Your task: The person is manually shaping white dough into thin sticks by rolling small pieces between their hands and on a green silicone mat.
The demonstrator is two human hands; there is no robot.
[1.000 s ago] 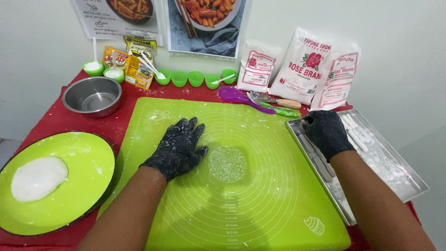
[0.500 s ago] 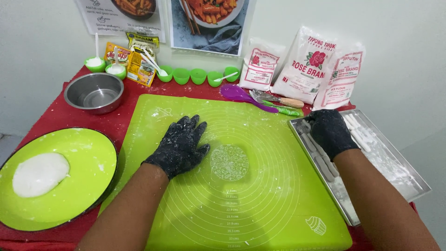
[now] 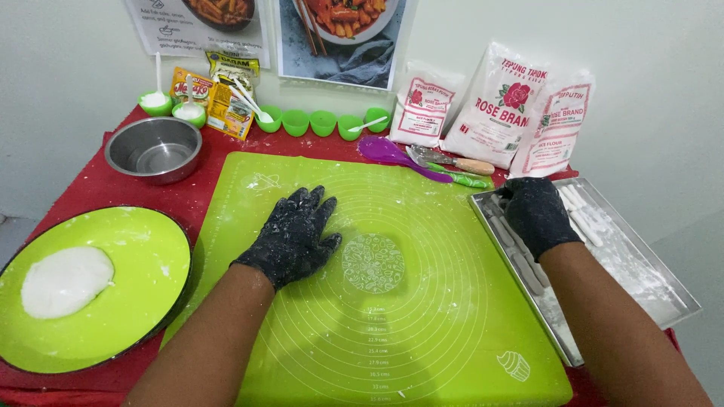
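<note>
Nearest, a green silicone mat [image 3: 422, 332] with printed rings covers the middle of the red-clothed table [image 3: 83, 188]; flour specks across it.

Near left: a round green plate [image 3: 128, 301] with a dark rim, holding a flat white lump of dough [image 3: 64, 280] on its left part.

Left hand [image 3: 294, 235], in a black glove dusted with flour, lies palm down on the mat, fingers spread flat and gripping nothing. The patterned disc at the mat's centre sits just right of its thumb.

Right hand [image 3: 537, 212], also black-gloved, rests over the far-left end of a metal tray [image 3: 641, 286] at the mat's right edge. Fingers curled down onto the tray's contents; cannot tell whether they grip anything. White dough sticks [image 3: 582, 215] lie in rows in the floured tray, just beside the hand.

Farther back: a steel bowl [image 3: 153, 148] at far left; a purple spatula [image 3: 392, 154] and a wooden-handled utensil [image 3: 452, 160] past the mat's far edge.

Against the wall: a row of small green cups [image 3: 323, 122], yellow sachets [image 3: 211, 94], three white flour bags [image 3: 498, 109], two food posters [image 3: 339, 30] above.
</note>
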